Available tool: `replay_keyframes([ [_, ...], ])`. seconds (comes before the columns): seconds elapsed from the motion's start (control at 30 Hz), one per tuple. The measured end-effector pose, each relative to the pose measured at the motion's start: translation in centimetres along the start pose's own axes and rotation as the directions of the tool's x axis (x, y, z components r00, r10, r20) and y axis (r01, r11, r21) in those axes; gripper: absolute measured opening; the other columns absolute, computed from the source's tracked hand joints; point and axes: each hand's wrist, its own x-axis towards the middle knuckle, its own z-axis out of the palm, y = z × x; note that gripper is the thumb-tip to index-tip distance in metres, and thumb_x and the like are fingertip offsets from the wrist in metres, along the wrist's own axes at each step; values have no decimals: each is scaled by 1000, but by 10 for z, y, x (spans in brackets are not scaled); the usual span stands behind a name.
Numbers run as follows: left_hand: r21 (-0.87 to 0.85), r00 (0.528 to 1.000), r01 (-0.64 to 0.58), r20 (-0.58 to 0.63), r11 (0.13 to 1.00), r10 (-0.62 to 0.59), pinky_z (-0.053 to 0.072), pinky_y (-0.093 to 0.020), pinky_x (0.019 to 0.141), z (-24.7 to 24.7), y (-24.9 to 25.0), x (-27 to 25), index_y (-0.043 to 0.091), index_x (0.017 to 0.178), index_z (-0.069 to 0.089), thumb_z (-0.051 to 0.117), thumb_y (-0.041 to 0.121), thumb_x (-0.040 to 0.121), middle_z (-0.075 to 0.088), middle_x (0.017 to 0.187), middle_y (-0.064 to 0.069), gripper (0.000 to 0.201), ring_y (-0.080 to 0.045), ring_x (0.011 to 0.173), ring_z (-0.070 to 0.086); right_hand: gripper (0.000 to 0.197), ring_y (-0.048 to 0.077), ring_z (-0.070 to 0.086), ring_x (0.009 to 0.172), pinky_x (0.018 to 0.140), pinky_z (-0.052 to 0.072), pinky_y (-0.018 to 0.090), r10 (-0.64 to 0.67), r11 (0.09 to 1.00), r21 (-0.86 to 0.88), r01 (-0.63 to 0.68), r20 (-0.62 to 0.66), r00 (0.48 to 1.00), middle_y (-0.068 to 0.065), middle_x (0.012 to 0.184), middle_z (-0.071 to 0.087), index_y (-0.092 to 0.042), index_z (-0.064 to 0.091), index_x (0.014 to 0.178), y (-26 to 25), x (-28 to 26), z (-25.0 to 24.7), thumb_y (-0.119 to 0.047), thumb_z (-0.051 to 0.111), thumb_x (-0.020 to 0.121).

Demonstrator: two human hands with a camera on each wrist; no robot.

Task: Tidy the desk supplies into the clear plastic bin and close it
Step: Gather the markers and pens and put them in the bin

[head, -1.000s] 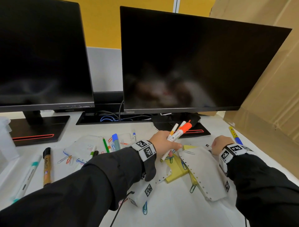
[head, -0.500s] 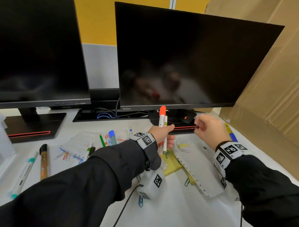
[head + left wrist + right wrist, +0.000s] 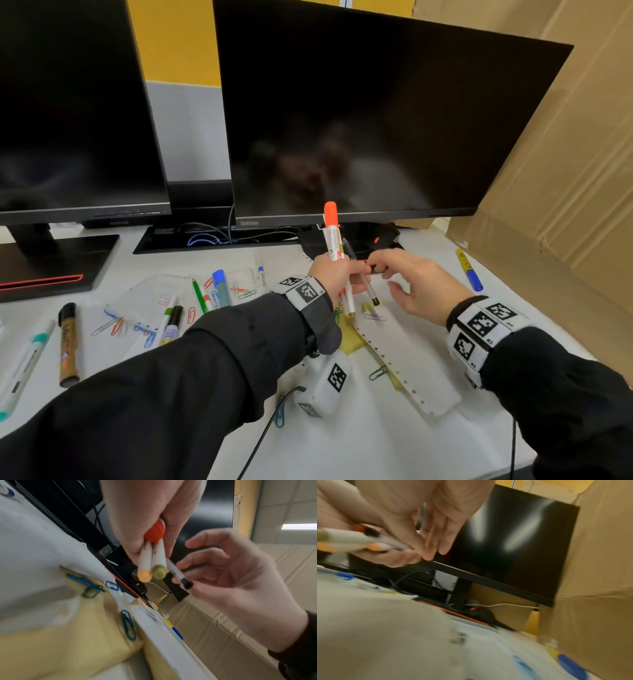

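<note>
I saw the left hand (image 3: pixel 337 274) clenched around a bundle of pens: an orange-capped marker (image 3: pixel 331 229) standing upright, two thin white pens (image 3: pixel 151 557) with an orange and a green end, and a clear pen (image 3: pixel 363 279) slanting down to its black tip. The right hand (image 3: pixel 416 286) was just beside it, fingers loosely curled at the clear pen; I could not tell whether it gripped it. I could not find the clear bin in any view. Below lay punched paper (image 3: pixel 407 363), yellow notes (image 3: pixel 51 635) and paper clips (image 3: pixel 137 329) on the white worktop (image 3: pixel 359 442). A blue-capped pen (image 3: pixel 468 269) lay near the cardboard (image 3: pixel 561 178). The monitor (image 3: pixel 376 120) read "ThinkVision"; a small pen (image 3: pixel 261 273) read "MARKER".
</note>
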Motion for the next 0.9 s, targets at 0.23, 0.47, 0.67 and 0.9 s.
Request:
replay_keyframes([
  [0.23,98,999,47,-28,994,-45,43,-19,39,1,1,-4,5,85,46,47,2,90,53,67,-6,6,-13,46,48,40,32,48,119,94,42,35,656,750,-101,-654,-23,755,16,134,44,-15,48,129,78,-5,-4,-10,51,90],
  [0.47,304,1000,-12,25,953,4,38,-23,44,0,1,-2,14,74,45,59,17,89,46,62,-1,21,-12,40,37,49,29,39,130,107,34,35,825,562,-312,-766,158,542,15,145,37,-13,32,143,99,-6,9,-36,30,100],
  [0.67,371,998,-32,69,928,7,38,-24,46,-4,3,0,14,78,47,59,17,88,48,65,-1,16,-12,44,38,46,28,33,136,112,28,31,842,538,-380,-752,216,494,12,150,29,-7,24,145,94,0,9,-25,24,103],
  [0.9,370,997,-21,72,929,-6,40,-23,45,-6,3,1,14,81,47,60,16,88,49,65,-1,15,-11,43,39,50,29,44,113,96,35,32,890,456,-307,-836,190,415,19,132,40,-3,39,136,105,6,15,-35,35,98],
])
